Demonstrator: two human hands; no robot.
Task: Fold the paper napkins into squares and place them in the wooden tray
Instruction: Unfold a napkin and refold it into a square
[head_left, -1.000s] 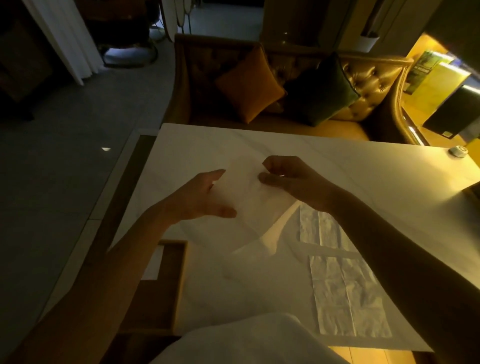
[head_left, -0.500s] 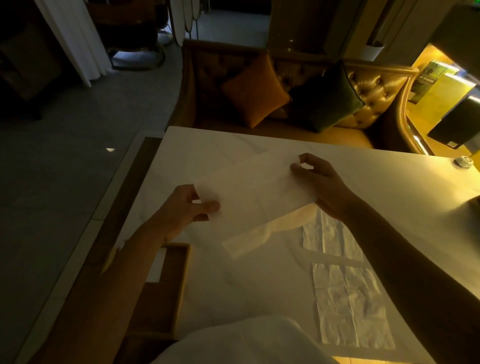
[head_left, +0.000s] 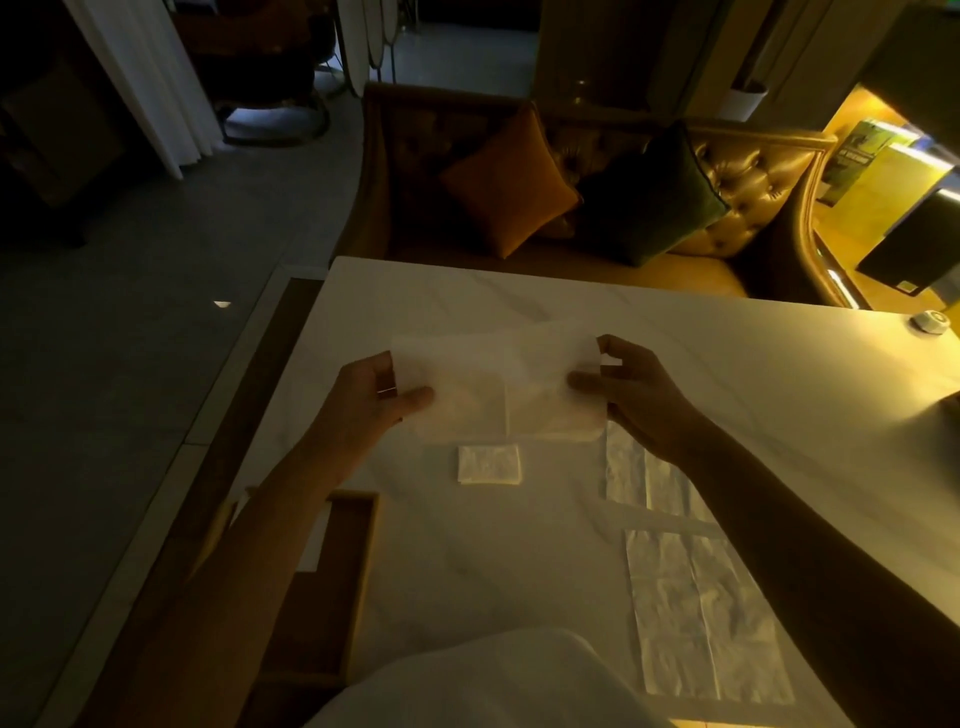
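Above the tabletop (head_left: 727, 374), between left hand (head_left: 374, 405) and right hand (head_left: 639, 395), the held napkin (head_left: 498, 389). Just before it, flat on the tabletop, a folded napkin (head_left: 489, 464). To the right, spread napkins (head_left: 696, 608) in a row. At near left, the wooden tray (head_left: 361, 571). Behind, a sofa (head_left: 753, 171).

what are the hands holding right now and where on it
One paper napkin, spread between both hands: the left hand pinches its left edge and the right hand pinches its right edge.

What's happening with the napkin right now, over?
Left hand and right hand pinch the napkin by its ends, spread over the table. Not yet square. Left forearm crosses the wooden tray.
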